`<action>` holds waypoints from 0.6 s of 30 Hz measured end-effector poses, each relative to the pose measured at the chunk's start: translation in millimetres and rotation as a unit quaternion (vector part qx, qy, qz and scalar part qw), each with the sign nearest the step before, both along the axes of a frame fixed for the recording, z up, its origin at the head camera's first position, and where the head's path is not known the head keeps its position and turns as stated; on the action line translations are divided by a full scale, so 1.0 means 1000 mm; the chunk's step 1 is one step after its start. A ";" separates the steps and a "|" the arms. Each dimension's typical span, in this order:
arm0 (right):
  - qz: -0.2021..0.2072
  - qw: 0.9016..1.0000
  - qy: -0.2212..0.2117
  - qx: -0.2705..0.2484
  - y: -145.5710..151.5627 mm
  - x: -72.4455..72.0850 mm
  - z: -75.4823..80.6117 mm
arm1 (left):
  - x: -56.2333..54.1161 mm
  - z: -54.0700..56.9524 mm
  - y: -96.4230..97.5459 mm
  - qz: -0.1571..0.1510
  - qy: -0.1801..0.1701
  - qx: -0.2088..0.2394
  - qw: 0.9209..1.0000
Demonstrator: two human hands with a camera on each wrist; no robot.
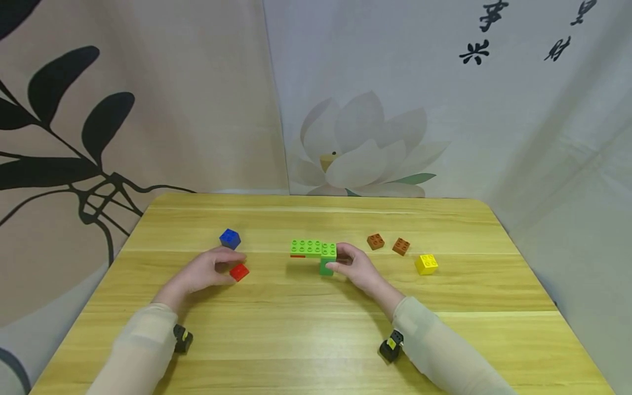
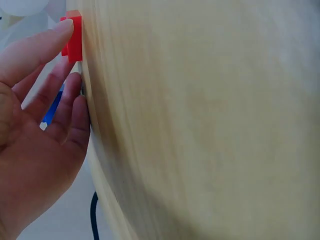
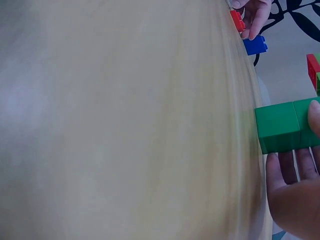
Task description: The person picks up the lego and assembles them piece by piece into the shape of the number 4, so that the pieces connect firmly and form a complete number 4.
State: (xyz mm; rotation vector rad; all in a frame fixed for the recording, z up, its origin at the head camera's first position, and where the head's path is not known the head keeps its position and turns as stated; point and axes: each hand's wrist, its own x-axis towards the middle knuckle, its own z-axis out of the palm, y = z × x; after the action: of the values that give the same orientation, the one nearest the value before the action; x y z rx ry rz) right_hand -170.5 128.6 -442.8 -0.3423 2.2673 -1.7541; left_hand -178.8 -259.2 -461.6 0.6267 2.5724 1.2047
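My left hand [image 1: 209, 269] pinches a small red brick [image 1: 239, 272] between thumb and fingers, low at the tabletop on the left. In the left wrist view the thumb lies across the red brick [image 2: 75, 39]. My right hand [image 1: 362, 270] grips a built brick piece near the middle of the table. Its top is a row of light green bricks [image 1: 306, 247] reaching out to the left. Dark green bricks [image 1: 326, 267] form the upright below, with the thumb against them. A sliver of red brick [image 1: 298, 256] shows under the row's left end.
A blue brick [image 1: 230, 238] stands just beyond the left hand. Two brown bricks [image 1: 376, 241] and a yellow brick [image 1: 427, 264] lie right of the right hand. The wooden table [image 1: 276, 340] ends at a printed curtain [image 1: 222, 109] behind.
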 end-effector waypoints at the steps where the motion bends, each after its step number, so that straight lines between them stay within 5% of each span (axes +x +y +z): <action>1: 0.000 1.000 -0.001 -0.001 0.000 0.000 0.000 | 0.000 -0.001 0.000 -0.002 0.002 -0.001 1.000; 18: -0.002 1.000 -0.002 -0.006 0.001 0.001 0.000 | -0.002 0.000 0.002 -0.005 0.017 -0.020 1.000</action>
State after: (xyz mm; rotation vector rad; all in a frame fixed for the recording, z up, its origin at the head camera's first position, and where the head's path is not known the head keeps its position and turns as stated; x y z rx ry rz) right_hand -169.8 129.4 -442.3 -0.3371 2.2572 -1.7694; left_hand -180.8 -257.1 -461.8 0.6568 2.6104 1.1469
